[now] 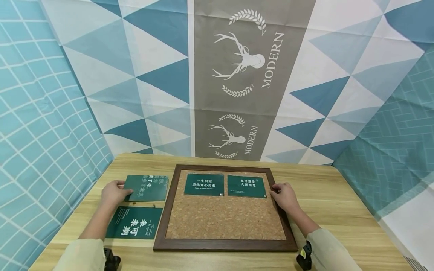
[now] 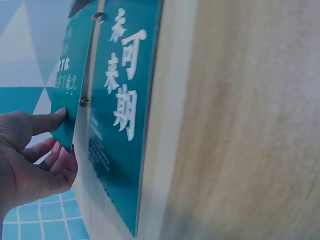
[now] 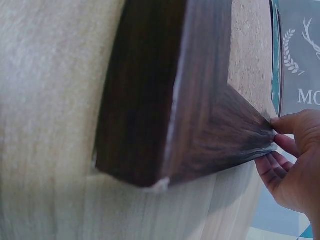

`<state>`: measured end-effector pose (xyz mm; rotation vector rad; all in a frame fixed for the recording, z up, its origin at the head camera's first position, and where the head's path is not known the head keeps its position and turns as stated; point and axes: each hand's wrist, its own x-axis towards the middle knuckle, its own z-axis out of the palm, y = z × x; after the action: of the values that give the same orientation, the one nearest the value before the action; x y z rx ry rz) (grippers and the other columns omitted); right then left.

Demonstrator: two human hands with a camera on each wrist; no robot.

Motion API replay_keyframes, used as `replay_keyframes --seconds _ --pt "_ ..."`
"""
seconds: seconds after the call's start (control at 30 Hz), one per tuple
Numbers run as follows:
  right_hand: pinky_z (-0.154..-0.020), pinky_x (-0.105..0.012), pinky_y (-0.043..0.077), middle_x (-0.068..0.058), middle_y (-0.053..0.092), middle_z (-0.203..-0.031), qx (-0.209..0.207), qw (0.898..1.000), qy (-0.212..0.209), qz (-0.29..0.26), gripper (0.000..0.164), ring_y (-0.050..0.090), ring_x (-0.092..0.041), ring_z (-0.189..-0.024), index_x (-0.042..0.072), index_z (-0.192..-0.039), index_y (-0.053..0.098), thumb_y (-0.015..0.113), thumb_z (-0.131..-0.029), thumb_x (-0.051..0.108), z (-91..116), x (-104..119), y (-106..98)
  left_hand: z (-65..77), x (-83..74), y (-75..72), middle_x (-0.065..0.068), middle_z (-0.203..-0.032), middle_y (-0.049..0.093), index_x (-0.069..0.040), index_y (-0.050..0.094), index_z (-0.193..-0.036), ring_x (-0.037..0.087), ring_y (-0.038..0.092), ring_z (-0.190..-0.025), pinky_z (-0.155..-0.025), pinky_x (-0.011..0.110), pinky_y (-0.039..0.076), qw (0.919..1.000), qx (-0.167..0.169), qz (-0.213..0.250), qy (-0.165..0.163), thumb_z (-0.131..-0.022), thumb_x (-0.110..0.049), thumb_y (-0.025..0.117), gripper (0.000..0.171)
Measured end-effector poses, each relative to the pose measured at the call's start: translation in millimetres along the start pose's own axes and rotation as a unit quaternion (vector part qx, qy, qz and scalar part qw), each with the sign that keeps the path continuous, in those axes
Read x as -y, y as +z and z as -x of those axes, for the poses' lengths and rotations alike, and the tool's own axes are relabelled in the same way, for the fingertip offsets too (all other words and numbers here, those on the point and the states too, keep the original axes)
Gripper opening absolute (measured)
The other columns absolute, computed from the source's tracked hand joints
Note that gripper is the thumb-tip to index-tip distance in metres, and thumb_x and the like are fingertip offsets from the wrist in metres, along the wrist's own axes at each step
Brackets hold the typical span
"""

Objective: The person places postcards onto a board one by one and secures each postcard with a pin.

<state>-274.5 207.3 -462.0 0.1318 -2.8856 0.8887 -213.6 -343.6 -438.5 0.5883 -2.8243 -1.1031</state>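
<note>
My left hand (image 1: 114, 192) pinches the lower left edge of a green postcard (image 1: 145, 188) with white writing, thumb on top and fingers beneath. In the left wrist view that postcard (image 2: 67, 80) stands tilted up from the table. Just nearer lies a second green postcard (image 1: 133, 223) with large white characters. My right hand (image 1: 285, 197) grips the right side of a brown-framed cork board (image 1: 223, 218), its thumb on the frame (image 3: 215, 130) and fingers at the outer edge. Two green cards, a left one (image 1: 204, 191) and a right one (image 1: 246, 190), sit along the board's upper part.
Small metal pins (image 2: 85, 102) lie between the two postcards at left. A shiny pin head (image 1: 221, 194) shows at a corner of the left card on the board. The wooden table (image 1: 325, 210) runs to a patterned cloth wall (image 1: 162, 128) behind and a blue checked one at left.
</note>
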Motion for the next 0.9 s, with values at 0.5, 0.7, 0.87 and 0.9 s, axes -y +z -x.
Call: replay_keyframes --seconds 0.5,0.7,0.87,0.9 --pt "-0.069 -0.039 0.052 -0.026 0.054 -0.105 0.002 1.0 0.003 -0.001 0.029 0.058 -0.03 -0.087 -0.01 -0.108 0.063 0.064 -0.087 0.01 0.9 2.3 -1.7 3.2 2.1 -21.1 0.028 -0.116 0.048 0.013 0.038 -0.135 0.01 0.056 -0.074 -0.06 0.026 0.052 0.9915 0.021 0.129 0.001 -0.094 -0.01 0.049 0.048" --pt "-0.068 -0.039 0.052 -0.026 0.053 -0.105 0.003 1.0 0.003 -0.003 0.029 0.058 -0.03 -0.087 -0.01 -0.109 0.063 0.064 -0.087 0.009 1.0 3.2 -2.2 5.7 3.0 -26.0 0.016 -0.113 0.048 0.011 0.034 -0.138 0.002 0.052 -0.07 -0.061 0.027 0.053 0.9852 0.033 0.168 -0.007 -0.095 -0.012 0.05 0.051" --pt "-0.068 -0.039 0.052 -0.025 0.053 -0.105 0.002 1.0 0.0 -0.001 0.029 0.058 -0.031 -0.087 -0.01 -0.109 0.063 0.063 -0.087 0.009 1.4 2.2 -1.5 8.7 3.1 -29.4 0.012 -0.112 0.047 0.009 0.031 -0.141 0.0 0.053 -0.071 -0.064 0.027 0.054 0.9804 0.037 0.193 -0.01 -0.096 -0.013 0.05 0.054" --pt "-0.069 -0.039 0.052 -0.026 0.053 -0.105 0.002 1.0 0.0 -0.001 0.029 0.058 -0.031 -0.087 -0.01 -0.109 0.063 0.063 -0.087 0.009 1.5 2.1 -1.4 9.4 2.9 -30.0 0.012 -0.112 0.047 0.009 0.03 -0.141 0.0 0.053 -0.071 -0.065 0.027 0.054 0.9794 0.039 0.198 -0.01 -0.096 -0.014 0.05 0.054"
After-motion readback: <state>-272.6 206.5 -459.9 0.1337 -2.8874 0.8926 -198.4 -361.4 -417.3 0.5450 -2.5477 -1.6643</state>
